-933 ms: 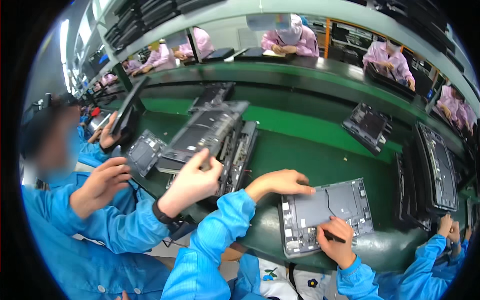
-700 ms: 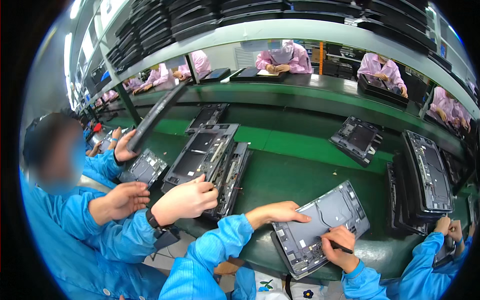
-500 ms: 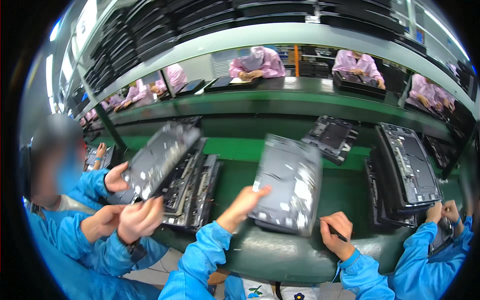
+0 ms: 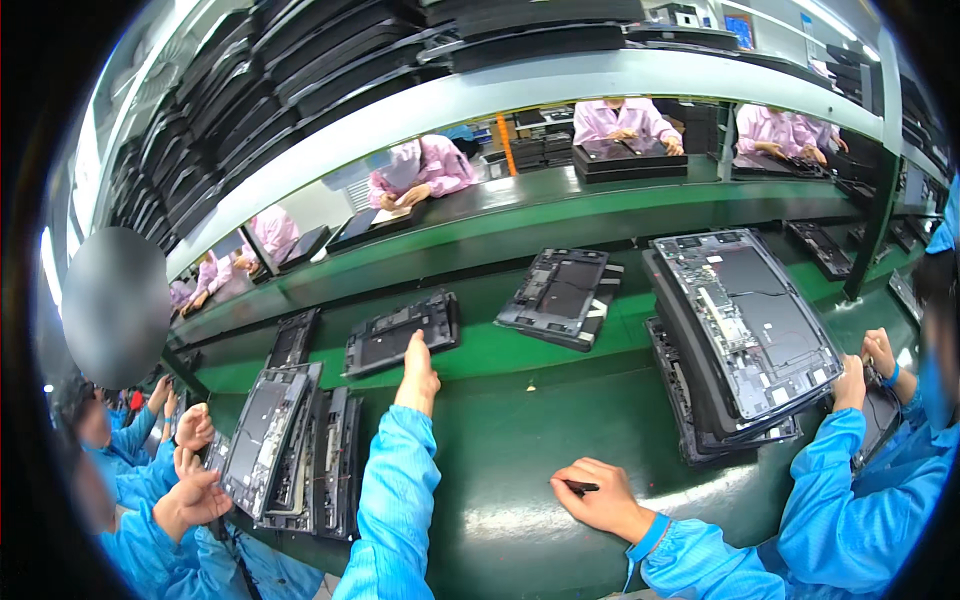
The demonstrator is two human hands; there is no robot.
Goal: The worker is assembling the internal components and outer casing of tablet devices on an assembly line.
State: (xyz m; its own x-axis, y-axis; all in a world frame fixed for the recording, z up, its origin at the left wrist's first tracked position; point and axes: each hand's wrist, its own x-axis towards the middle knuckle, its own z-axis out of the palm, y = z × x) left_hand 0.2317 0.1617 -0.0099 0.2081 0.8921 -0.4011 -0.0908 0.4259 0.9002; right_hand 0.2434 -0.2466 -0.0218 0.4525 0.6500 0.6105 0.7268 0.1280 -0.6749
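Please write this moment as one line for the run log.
left hand: at dark device panel | right hand: holding black pen-like tool, over green bench | right side: stacked device panels

Loose, creased bright-blue sleeves [image 4: 392,490]

The left arm [image 4: 395,500] is extending nearly straight up from the lower edge of view, and the left wrist [image 4: 414,401] is lying in line with it. The left hand [image 4: 419,372] is pointing forward, farther out than the other; its grip is not showing clearly. The right arm [image 4: 710,562] is slanting in from the lower right, toward the left. The right hand [image 4: 605,495] is facing back outward, its fingers [image 4: 582,471] curling inward and pinching. The hands are staying well apart.
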